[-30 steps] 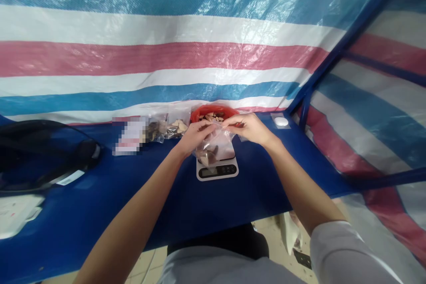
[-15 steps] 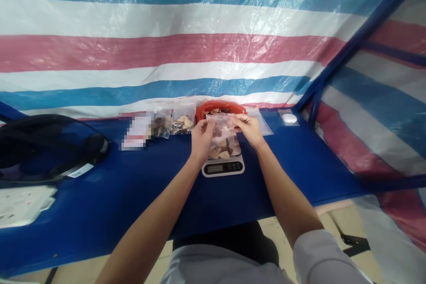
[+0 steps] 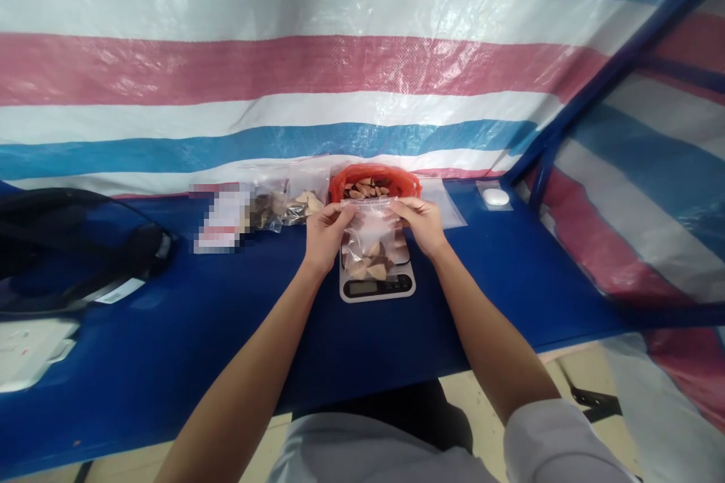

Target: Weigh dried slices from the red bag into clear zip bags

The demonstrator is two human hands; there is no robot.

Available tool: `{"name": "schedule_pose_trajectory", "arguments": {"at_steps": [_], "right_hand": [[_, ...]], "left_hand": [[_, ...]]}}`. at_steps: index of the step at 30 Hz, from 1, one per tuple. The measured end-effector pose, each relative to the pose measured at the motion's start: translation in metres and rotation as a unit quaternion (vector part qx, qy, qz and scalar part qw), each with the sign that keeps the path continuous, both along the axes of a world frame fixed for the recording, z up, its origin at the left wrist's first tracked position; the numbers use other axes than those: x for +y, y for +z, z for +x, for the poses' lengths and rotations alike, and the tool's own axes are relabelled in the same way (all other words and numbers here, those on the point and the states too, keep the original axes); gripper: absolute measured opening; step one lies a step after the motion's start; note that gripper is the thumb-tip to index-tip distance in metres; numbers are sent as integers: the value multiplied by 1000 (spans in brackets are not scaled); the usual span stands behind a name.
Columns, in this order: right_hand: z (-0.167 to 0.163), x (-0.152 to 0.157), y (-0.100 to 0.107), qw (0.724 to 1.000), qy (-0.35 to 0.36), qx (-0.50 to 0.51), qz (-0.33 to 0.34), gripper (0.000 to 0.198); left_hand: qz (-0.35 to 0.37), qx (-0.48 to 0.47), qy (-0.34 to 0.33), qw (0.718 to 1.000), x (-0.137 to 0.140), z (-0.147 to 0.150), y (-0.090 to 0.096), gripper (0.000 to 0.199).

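Observation:
My left hand [image 3: 325,229] and my right hand [image 3: 422,220] pinch the two top corners of a clear plastic bag [image 3: 371,241] that holds several brown and tan pieces. The bag hangs upright over a small white digital scale [image 3: 377,286] on the blue table [image 3: 226,332]. Whether the bag's bottom touches the scale's plate is not clear. Just behind the bag stands a red bowl [image 3: 374,181] with more of the same pieces.
Filled clear bags [image 3: 286,205] lie left of the bowl beside a blurred label. Empty clear bags [image 3: 450,205] and a small white object [image 3: 495,197] lie to the right. A black bag [image 3: 73,249] sits far left. A striped tarp wall closes the back and right.
The hands have moved apart along the bag's top edge to its corners, and the bag now hangs flatter and wider over the scale. The camera has shifted slightly.

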State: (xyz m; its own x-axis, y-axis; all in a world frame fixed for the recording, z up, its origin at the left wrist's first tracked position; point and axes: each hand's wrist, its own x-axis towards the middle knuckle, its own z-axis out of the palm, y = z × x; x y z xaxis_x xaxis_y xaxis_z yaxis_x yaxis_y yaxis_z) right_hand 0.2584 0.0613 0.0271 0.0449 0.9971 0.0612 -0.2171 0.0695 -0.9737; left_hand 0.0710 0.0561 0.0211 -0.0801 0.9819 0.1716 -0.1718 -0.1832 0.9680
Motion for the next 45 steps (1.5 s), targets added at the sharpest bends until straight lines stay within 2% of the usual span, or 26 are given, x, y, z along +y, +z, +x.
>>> {"name": "schedule_pose_trajectory", "arguments": {"at_steps": [5, 14, 17, 20, 23, 29, 34, 39, 45], "right_hand": [[-1, -4, 3, 1000, 0, -13, -2, 39], [0, -4, -2, 999, -10, -32, 17, 35], [0, -6, -2, 999, -6, -41, 4, 36], [-2, -6, -3, 999, 7, -53, -6, 37], [-3, -6, -4, 998, 14, -57, 13, 34], [-1, -4, -3, 999, 7, -46, 12, 40], [-2, -4, -4, 1000, 2, -24, 19, 37], [-4, -5, -5, 997, 35, -60, 27, 34], [-4, -5, -2, 996, 44, -71, 31, 38]], "left_hand": [[-6, -32, 19, 999, 0, -5, -3, 27], [15, -33, 1, 999, -1, -6, -5, 21], [24, -31, 0, 999, -1, -5, -4, 20], [36, -27, -10, 999, -2, -5, -4, 19], [40, -20, -20, 999, -2, -6, -5, 18], [20, 6, -9, 1000, -2, -6, -3, 19], [20, 8, -4, 1000, -4, -3, 0, 19], [37, 36, -1, 999, -7, -3, 0, 20], [19, 39, 16, 999, -5, -5, -2, 18]]}}
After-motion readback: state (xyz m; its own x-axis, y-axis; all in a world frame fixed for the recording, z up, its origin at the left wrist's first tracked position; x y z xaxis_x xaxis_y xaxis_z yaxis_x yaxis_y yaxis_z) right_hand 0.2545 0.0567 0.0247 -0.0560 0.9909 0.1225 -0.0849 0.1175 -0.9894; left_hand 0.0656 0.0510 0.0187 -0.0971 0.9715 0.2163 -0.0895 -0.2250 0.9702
